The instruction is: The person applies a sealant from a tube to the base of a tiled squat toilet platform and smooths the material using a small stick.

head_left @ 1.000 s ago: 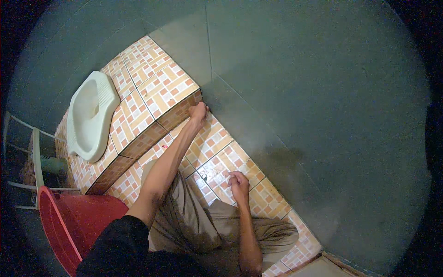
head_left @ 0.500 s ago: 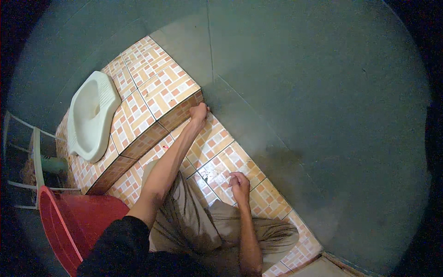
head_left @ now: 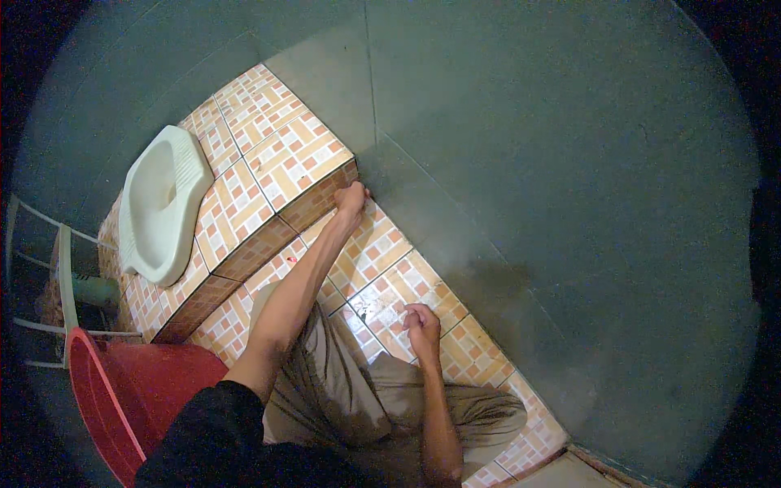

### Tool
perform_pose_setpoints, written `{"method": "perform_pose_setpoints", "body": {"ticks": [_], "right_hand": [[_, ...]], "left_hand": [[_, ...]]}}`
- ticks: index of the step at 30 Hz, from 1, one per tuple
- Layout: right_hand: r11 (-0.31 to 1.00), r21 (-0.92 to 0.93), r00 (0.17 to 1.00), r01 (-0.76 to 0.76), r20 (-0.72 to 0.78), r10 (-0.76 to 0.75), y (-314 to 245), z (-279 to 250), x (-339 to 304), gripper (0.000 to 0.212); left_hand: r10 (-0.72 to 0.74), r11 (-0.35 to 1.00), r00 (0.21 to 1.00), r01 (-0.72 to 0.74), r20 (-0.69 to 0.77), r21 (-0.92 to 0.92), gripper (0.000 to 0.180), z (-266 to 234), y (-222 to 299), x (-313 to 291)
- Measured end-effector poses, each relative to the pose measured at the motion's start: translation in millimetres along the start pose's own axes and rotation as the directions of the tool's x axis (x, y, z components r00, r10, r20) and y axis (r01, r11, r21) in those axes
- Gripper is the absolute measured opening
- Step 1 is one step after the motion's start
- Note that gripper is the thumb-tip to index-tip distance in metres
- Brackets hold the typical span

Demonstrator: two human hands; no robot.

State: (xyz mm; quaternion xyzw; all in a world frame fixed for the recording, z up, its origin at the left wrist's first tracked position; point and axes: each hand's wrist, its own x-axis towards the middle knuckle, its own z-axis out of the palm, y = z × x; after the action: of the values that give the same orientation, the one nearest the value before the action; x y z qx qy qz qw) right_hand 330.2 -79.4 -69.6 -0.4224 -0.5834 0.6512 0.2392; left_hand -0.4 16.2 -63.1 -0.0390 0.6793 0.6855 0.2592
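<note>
My left arm stretches forward over the tiled floor (head_left: 399, 281). At its end my left hand (head_left: 351, 198) is closed, low in the corner where the tiled step (head_left: 297, 195) meets the green wall (head_left: 521, 146). Its fingertips point away from me, so whatever they hold, if anything, is hidden. Nearer to me, above the floor and in front of my knees, my right hand (head_left: 424, 329) has its fingers curled in. Nothing shows in that hand.
A white squat toilet (head_left: 183, 215) is set into the raised step at the left. A red bucket (head_left: 154, 382) stands beside my left arm, with a pale metal rack (head_left: 67, 276) behind it. A small red scrap (head_left: 291, 259) lies on the floor. A dark damp patch (head_left: 496, 285) marks the wall.
</note>
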Motion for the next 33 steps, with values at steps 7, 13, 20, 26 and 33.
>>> {"method": "perform_pose_setpoints", "body": {"ticks": [7,13,20,26,33], "right_hand": [[1.0,0.001,0.998,0.031,0.048,-0.031,-1.9,10.3,-0.3,0.015],[0.999,0.021,0.998,0.049,0.032,-0.05,0.1,7.7,0.3,0.018],[0.999,0.041,0.999,0.009,0.032,-0.01,-3.9,9.2,-1.2,0.015],[0.997,-0.001,0.997,0.074,0.024,-0.074,1.1,2.5,1.3,0.017],[0.999,0.003,0.999,0.036,0.027,-0.036,1.2,3.7,0.9,0.017]], "left_hand": [[0.002,0.998,0.998,0.003,0.069,-0.07,0.018,-20.0,-41.0,65.7],[-0.039,0.997,0.996,0.044,0.081,-0.068,0.017,-13.3,-41.6,61.5],[-0.173,0.963,0.977,0.195,0.128,-0.184,0.014,-16.9,-16.9,31.0],[-0.271,0.93,0.938,0.313,0.214,-0.191,0.007,-17.4,-2.8,9.1],[-0.27,0.904,0.931,0.334,0.246,-0.269,0.017,-15.3,12.3,11.9]]}}
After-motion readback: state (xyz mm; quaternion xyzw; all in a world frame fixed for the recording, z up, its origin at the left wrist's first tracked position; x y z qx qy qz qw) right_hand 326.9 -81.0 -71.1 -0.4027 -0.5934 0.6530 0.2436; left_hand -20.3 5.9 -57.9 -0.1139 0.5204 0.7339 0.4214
